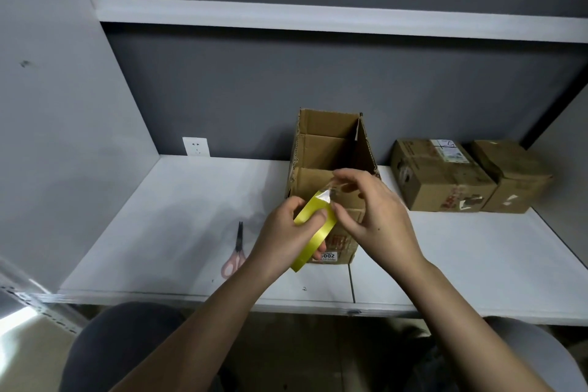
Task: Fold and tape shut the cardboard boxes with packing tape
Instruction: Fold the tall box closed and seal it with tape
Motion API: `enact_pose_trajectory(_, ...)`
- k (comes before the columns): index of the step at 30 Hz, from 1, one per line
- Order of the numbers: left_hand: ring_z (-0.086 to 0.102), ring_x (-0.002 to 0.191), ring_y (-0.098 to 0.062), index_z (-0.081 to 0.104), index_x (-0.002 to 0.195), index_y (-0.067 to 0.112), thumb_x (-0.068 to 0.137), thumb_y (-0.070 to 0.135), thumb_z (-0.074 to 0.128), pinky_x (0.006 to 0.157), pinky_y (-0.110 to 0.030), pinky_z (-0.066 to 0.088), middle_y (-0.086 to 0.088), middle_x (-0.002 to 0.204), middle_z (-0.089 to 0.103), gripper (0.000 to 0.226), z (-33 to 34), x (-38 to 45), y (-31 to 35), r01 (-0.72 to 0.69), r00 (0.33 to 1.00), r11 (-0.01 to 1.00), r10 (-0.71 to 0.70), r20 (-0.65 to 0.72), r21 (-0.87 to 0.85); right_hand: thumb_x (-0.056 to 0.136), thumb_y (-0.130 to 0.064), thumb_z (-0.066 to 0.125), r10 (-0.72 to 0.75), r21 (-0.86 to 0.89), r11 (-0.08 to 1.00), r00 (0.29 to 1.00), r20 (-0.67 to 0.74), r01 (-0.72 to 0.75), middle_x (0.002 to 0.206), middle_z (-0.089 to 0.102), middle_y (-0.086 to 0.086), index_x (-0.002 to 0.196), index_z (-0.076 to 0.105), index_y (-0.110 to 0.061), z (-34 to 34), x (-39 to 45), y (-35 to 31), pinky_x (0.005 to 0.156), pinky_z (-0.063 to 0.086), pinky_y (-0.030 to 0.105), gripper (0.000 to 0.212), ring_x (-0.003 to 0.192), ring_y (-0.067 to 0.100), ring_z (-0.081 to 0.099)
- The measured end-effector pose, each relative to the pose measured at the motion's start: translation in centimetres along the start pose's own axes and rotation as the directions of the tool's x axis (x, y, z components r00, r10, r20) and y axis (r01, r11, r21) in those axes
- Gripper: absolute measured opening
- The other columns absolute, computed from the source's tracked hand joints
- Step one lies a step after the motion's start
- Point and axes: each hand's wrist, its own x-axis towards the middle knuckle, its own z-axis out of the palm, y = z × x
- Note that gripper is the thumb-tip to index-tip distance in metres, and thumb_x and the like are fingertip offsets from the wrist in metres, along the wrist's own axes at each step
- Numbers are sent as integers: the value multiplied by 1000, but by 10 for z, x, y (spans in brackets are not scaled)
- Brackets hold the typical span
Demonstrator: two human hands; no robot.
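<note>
Fingers of left hand (pixel 283 232) curl round yellow packing-tape roll (pixel 313 229); right hand (pixel 372 210) pinches its clear loose end, both just before one open brown cardboard box (pixel 321 156) mid-shelf. White shelf (pixel 461 264): open room near left and right. Two closed cardboard boxes (pixel 445 178) far right. One pair of orange-handled scissors (pixel 236 251) left.

We reach both bare forearms forward and inward, so our hands meet in front of us. Our left hand (pixel 286 232) sits lower, knuckles up, its fingers curled round the tape roll (pixel 313 226), with the thumb lying across the roll's outer face. Our right hand (pixel 375 216) sits slightly higher, wrist bent, its thumb and forefinger seemingly pinching the loose clear tape end (pixel 331 189), though the glare blurs the grip. The remaining right fingers fan out loosely.
</note>
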Motion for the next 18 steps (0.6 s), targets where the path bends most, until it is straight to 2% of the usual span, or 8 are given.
enact_pose_trajectory(3, 66, 55, -21, 56, 102, 14, 94, 29, 56, 57, -32, 58, -6, 65, 68, 17, -2, -3, 2, -34, 999, 999, 34, 1, -27, 86, -26, 65, 3, 29, 1000, 1000, -20, -2, 123, 56, -13, 130, 49, -27, 1, -1, -2, 90, 50, 35, 46, 111, 5, 53)
enact_pose_trajectory(6, 66, 56, -20, 54, 103, 9, 95, 22, 56, 57, -31, 57, -10, 70, 68, 16, -2, -6, -1, -68, 998, 993, 68, -4, -95, 85, -37, 64, 65, 137, 989, 993, -95, -52, 142, 40, -9, 139, 40, -23, 1, -3, -3, 98, 45, 25, 61, 126, 7, 45)
enact_pose_trajectory(8, 69, 66, -19, 54, 105, 13, 94, 24, 57, 63, -34, 58, -10, 80, 69, 16, -1, -8, -5, -95, 995, 987, 95, -6, -131, 81, -47, 65, 189, 276, 947, 980, -57, -166, 140, 41, -12, 140, 38, -27, 2, -7, -4, 99, 45, 28, 68, 127, 5, 45)
enact_pose_trajectory(10, 68, 79, -9, 55, 104, 21, 88, 36, 59, 68, -25, 56, 0, 90, 68, 22, 0, -9, -9, -136, 991, 984, 135, -15, -117, 78, -57, 62, 241, 330, 915, 970, 12, -231, 132, 50, -15, 134, 46, -30, 4, -13, -6, 99, 46, 32, 64, 123, 2, 47)
enact_pose_trajectory(11, 64, 82, -1, 55, 104, 24, 83, 39, 58, 66, -17, 52, 6, 92, 66, 26, 1, -11, -9, -152, 988, 981, 151, -19, -120, 78, -58, 59, 239, 336, 914, 971, 11, -229, 128, 54, -15, 129, 51, -30, 5, -16, -7, 97, 47, 34, 60, 121, 1, 49)
enact_pose_trajectory(13, 61, 83, 5, 55, 107, 24, 80, 39, 56, 66, -11, 47, 14, 92, 64, 30, 2, -14, -8, -175, 984, 970, 176, -11, -169, 81, -54, 59, 208, 357, 916, 978, -29, -184, 123, 56, -15, 123, 57, -26, 6, -19, -10, 94, 48, 37, 51, 119, 4, 52)
enact_pose_trajectory(15, 62, 86, 3, 54, 111, 22, 81, 36, 56, 68, -12, 47, 16, 93, 65, 33, 3, -16, -8, -192, 981, 960, 195, -2, -204, 83, -47, 61, 173, 384, 914, 982, -75, -132, 125, 57, -12, 122, 60, -22, 4, -18, -13, 94, 48, 35, 46, 121, 7, 52)
enact_pose_trajectory(18, 63, 90, 0, 49, 114, 21, 84, 35, 59, 70, -15, 49, 9, 103, 63, 34, 3, -16, -9, -220, 974, 948, 226, -2, -228, 82, -39, 68, 137, 366, 928, 978, -155, -72, 122, 59, -9, 114, 64, -18, -1, -18, -15, 91, 48, 29, 38, 119, 9, 54)
